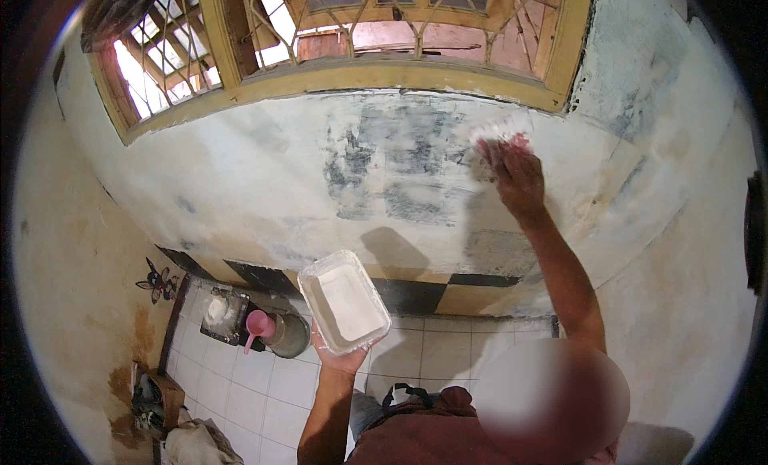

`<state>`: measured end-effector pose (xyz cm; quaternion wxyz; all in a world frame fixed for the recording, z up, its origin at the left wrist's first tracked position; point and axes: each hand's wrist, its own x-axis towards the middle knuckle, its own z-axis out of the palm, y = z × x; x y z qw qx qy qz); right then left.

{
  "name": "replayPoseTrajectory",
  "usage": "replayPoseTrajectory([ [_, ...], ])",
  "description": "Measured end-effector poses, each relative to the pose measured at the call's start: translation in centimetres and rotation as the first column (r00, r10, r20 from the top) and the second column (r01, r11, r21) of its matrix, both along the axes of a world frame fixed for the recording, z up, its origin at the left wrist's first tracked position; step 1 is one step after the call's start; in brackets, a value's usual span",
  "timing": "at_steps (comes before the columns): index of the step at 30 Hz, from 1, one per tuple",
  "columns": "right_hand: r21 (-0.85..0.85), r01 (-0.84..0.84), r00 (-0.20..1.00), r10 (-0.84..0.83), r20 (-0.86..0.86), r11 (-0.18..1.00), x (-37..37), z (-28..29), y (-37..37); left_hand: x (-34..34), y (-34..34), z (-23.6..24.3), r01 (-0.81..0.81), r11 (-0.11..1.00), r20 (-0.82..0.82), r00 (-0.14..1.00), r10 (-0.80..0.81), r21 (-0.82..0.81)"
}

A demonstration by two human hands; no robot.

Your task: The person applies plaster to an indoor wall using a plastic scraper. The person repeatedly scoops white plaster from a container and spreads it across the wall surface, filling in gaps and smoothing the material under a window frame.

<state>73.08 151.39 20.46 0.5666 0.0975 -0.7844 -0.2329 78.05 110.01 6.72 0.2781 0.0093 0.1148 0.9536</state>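
Observation:
My left hand (340,358) holds a rectangular tub (321,302) from beneath its near end. White paste lies inside, and white smears coat its rim. Up at the wall (280,149), my right hand (518,177) is closed around a reddish-pink spreading tool (520,140) with white on it, pressed to the surface below the window's right part. Blur and my fingers hide the tool's exact shape. White coating covers much of the wall, while dark grey patches (416,149) show through left of my right hand.
A yellow wooden window frame (384,75) with metal grilles spans the top. On the tiled floor (252,377) stand a bucket (292,337), a pink dipper (258,324) and a dark stand (232,329) bearing white material. A cardboard box (171,397) and cloth (196,443) lie lower left.

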Motion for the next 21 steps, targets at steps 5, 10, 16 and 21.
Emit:
replayPoseTrajectory([
  [5,-0.565,0.348,0.917,-0.144,0.373,0.748,-7.0,-3.3,-1.6,0.4,1.0,-0.1,0.047,0.999,0.019,0.999,-0.047,-0.006],
  [10,-0.268,0.196,0.947,-0.11,0.302,0.943,-3.8,-11.3,-4.9,0.6,0.0,-0.5,0.014,1.0,-0.009,1.0,-0.015,-0.019],
  [16,-0.383,0.182,0.972,-0.108,0.208,0.906,-5.2,-0.7,-4.2,1.1,0.4,0.4,0.033,0.999,0.003,0.999,-0.033,0.018],
  [21,-0.215,0.009,0.99,0.022,0.141,0.977,-5.9,-11.3,-2.1,1.1,1.0,0.6,0.012,1.0,-0.014,1.0,-0.012,-0.018],
])
